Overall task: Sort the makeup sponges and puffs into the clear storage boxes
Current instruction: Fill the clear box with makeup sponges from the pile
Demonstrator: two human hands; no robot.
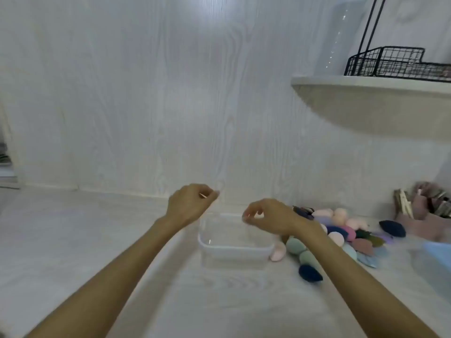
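Two bare arms are reaching in from the near edge of the counter, which is looking like pale wood with fine lines. The left hand is hanging above the far left corner of the clear box, wrist bent, fingers curled in close to the thumb. It is too blurry to tell if they are pinching anything. The right hand is hovering over the far right side of the box, knuckles up, fingers curled down in a narrow pinch. I cannot tell if it is holding anything either.

The clear box is sitting near the middle of the counter, open side up, with smooth see-through walls and round corners. Its long side is running left to right.

The pile of sponges and puffs is lying just to the right of the box, toward the back wall. They are soft and egg-shaped, in pink, peach, purple, green and blue. A dark blue sponge is lying closest to the near edge, and a pale pink one is touching the box's right corner.

A black wire basket is sitting on a round shelf above.
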